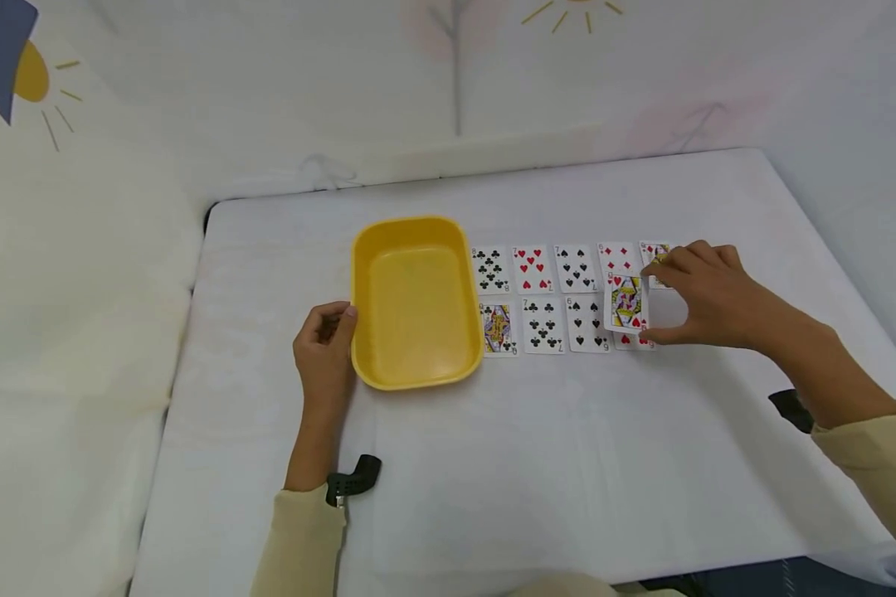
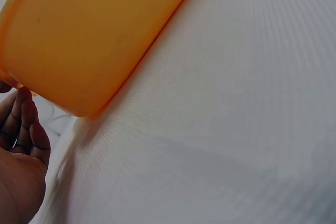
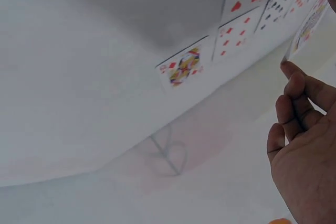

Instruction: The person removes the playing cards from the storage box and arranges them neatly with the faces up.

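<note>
My left hand (image 1: 324, 348) grips the left rim of a yellow plastic tray (image 1: 418, 307), thumb on the rim. The left wrist view shows the tray's outer side with the curled fingers (image 2: 30, 119) at its edge. Between the thumb and fingers of my right hand (image 1: 709, 286) is a queen of hearts playing card (image 1: 625, 303), face up. It is raised over the right part of two rows of face-up cards and overlaps a red card in the lower row. Partly behind this hand, a queen of diamonds (image 3: 184, 69) lies at the upper row's right end.
The card rows, including a spade card (image 1: 577, 269) and a club card (image 1: 543, 326), run right from the tray's right side. A white cloth (image 1: 538, 473) covers the table. Pale printed fabric (image 1: 269, 99) hangs behind the table's far edge.
</note>
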Available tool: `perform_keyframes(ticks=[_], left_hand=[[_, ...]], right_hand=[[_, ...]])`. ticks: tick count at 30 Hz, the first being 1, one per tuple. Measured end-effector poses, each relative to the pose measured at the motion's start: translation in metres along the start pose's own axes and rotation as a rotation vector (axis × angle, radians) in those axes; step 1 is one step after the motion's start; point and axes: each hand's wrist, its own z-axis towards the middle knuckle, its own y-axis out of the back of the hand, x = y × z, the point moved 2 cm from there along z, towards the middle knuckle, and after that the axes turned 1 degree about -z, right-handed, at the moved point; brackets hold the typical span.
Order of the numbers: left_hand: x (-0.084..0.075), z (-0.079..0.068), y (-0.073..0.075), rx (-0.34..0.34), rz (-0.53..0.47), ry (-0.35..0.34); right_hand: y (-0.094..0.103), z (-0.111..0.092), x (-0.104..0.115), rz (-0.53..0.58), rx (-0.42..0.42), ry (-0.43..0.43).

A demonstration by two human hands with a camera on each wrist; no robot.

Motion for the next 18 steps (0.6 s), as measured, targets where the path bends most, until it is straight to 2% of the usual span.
perform_keyframes(ticks=[1, 8, 18], left_hand=[[0.000, 0.000, 0.000, 0.002, 0.001, -0.003], [0.033, 0.011, 0.002, -0.021, -0.011, -0.023], [0.033, 0.011, 0.003, -0.020, -0.004, -0.034]], right_hand=[[-0.001, -0.004, -0.004, -0.001, -0.005, -0.005], [-0.005, -0.022, -0.028, 0.012, 0.006, -0.076], [-0.017, -0.034, -0.053, 0.007, 0.062, -0.139]])
